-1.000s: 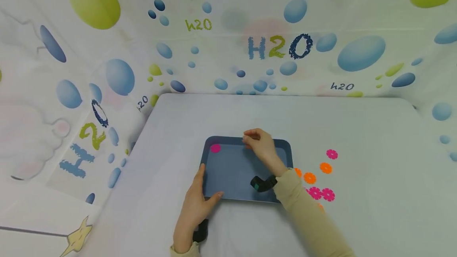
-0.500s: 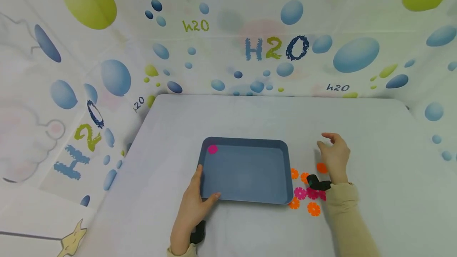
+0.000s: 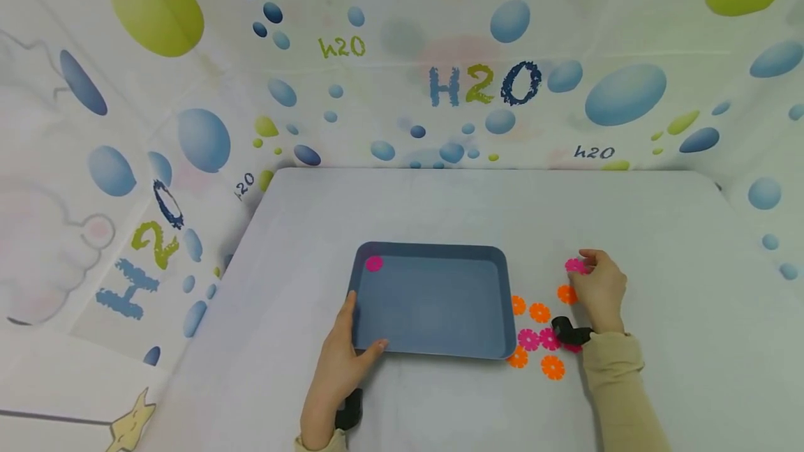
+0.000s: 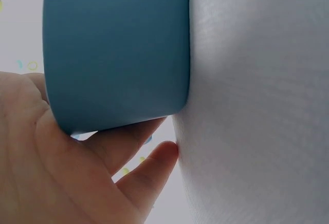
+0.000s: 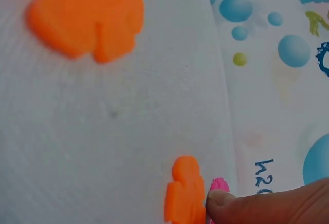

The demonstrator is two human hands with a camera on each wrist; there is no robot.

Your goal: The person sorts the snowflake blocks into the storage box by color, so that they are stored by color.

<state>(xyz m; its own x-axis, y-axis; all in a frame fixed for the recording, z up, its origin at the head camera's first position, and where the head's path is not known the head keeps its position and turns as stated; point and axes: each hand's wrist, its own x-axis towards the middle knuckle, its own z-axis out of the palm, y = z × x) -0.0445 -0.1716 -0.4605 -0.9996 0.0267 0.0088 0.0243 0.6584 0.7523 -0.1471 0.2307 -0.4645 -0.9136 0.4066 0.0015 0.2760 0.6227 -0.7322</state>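
A shallow blue-grey tray (image 3: 433, 305) lies on the white table, with one pink disc (image 3: 374, 264) in its far left corner. My left hand (image 3: 339, 361) grips the tray's near left corner, thumb at the front rim and fingers along the left side. In the left wrist view, the tray's outer wall (image 4: 118, 54) sits against that hand's palm and fingers. To the right of the tray, my right hand (image 3: 599, 291) pinches a pink flower-shaped disc (image 3: 575, 266) at table level between thumb and a finger. The right wrist view has the thumb (image 5: 257, 206) over its edge.
Several orange flower-shaped discs (image 3: 539, 312) and pink ones (image 3: 529, 340) lie flat between the tray and my right forearm. One orange disc (image 3: 567, 294) is just beside the right hand. A printed cloth (image 3: 402, 89) hangs behind the table.
My right hand has left the space above the tray, swung right, and come down to the far pink disc. The left hand keeps its place on the tray.
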